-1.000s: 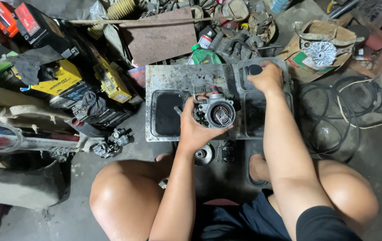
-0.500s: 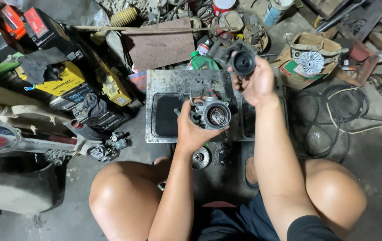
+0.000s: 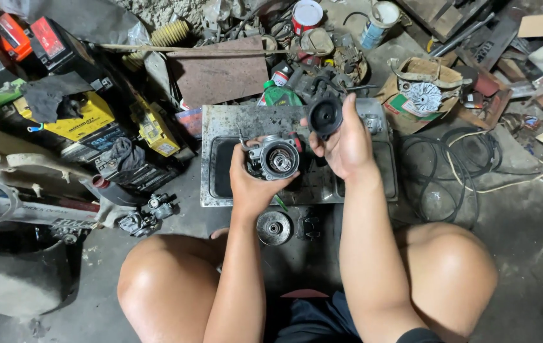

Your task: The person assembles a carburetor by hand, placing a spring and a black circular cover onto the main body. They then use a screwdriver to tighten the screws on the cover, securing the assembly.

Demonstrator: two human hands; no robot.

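Carburetor body [image 3: 273, 159] and black rubber diaphragm [image 3: 325, 117] being held over a metal tray [image 3: 221, 127].
The left hand [image 3: 250, 184] is gripping the carburetor body; just right, the right hand [image 3: 346, 145] is pinching the diaphragm. A round metal disc [image 3: 274, 227] is lying on the floor nearer, between the knees.

A grey metal carburettor body [image 3: 274, 159] is sitting in the left hand [image 3: 252, 184], its round open bore facing up toward the camera, with a small red part showing at its two o'clock edge. At about one o'clock from it, close but apart, a black round rubber diaphragm [image 3: 325, 116] is being pinched at its lower rim by the right hand [image 3: 348, 143], its dished face tilting toward the camera. Both are hanging above a stained metal tray [image 3: 221, 124].
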